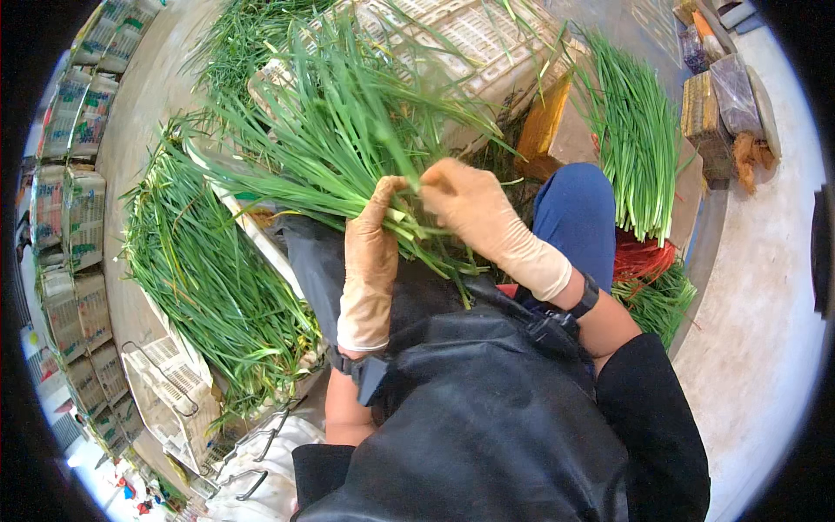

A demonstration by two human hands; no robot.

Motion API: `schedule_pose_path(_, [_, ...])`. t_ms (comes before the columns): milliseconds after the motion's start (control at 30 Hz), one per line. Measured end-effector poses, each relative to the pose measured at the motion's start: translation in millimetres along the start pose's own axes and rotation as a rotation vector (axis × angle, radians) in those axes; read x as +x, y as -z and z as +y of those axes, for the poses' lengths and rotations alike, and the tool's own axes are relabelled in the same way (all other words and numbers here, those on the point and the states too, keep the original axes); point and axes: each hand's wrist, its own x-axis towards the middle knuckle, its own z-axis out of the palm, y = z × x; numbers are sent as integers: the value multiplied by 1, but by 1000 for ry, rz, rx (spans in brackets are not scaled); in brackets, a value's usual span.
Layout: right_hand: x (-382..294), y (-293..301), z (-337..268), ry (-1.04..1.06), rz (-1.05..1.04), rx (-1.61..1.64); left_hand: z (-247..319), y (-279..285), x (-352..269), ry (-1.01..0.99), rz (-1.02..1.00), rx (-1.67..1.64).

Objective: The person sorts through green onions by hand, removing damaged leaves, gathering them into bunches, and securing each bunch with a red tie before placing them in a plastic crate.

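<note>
My left hand [372,245], in a tan rubber glove, grips a loose bunch of garlic chives [333,150] by the stalk ends. The green blades fan out away from me, and the pale cut ends stick out past my thumb over a black apron [496,391]. My right hand [473,205], gloved alike, is beside the bunch with its fingers pinched together. A blurred green blade rises from those fingertips. Some thin leaves hang below both hands above my lap.
A crate heaped with chives [215,280] stands at left. An upturned plastic crate [470,52] is ahead. At right, neat chives [639,143] lie on a board above red ties [642,261]. Stacked crates [85,215] line the far left; a white crate [173,391] has wire handles.
</note>
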Motion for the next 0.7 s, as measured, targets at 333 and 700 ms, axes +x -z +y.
schedule_pose_path(333, [-6, -10, 24, 178, 107, 3, -18, -9, -5, 37, -66, -145])
schedule_pose_path(700, [2, 4, 20, -184, 46, 601, -2, 25, 5, 190, -66, -298])
